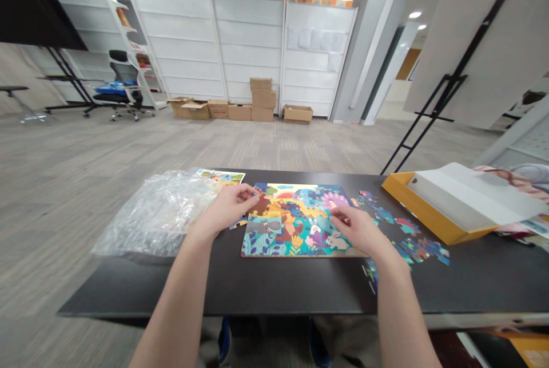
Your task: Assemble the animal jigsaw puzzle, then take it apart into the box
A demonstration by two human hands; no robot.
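Observation:
A colourful animal jigsaw puzzle (295, 230) lies flat on the black table, showing a hippo, rabbits, an elephant and a peacock. At its upper left edge is my left hand (231, 206), thumb and fingertips pinched close together. Whatever might be between them is too small to name. My right hand (358, 229) reaches over the puzzle's right side, fingers curled with thumb and forefinger near the peacock; their tips hide anything held. Loose puzzle pieces (407, 225) are scattered right of the board, and another loose piece (239, 222) lies beneath my left hand.
Crumpled clear plastic (158, 213) covers the table's left part, beside a printed picture sheet (227, 177). An open yellow box (454, 236) with a white inside stands at the right. Cardboard boxes (261, 99) and white shelving (249, 42) are across the floor.

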